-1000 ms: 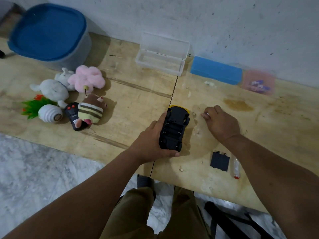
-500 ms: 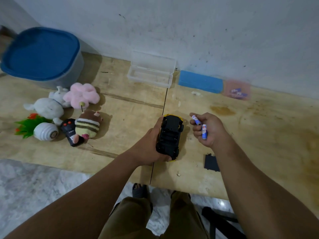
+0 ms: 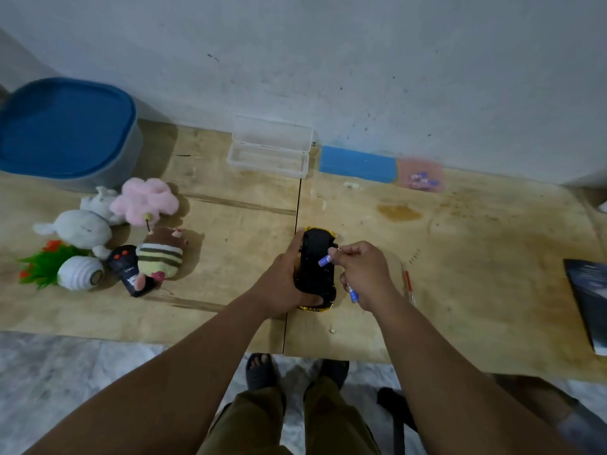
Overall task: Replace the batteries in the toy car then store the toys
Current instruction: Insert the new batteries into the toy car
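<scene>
Toy car (image 3: 316,269) belly-up mid-bench (image 3: 460,257), near edge, left hand (image 3: 279,285) wrapped round its left side. Right hand (image 3: 361,274): fingers pinch one battery (image 3: 325,260) over the open underside, second battery (image 3: 353,295) tucked lower in the same hand. Risks: the spare slips out while the first is being seated; wrong polarity, since the slot marks are unreadable here. Soft toys (image 3: 144,201) and blue-lidded tub (image 3: 65,133) far left, not yet stored.

Stained matt plywood table (image 3: 460,244) (fluffy plush toys (image 3: 144,200)).
</scene>
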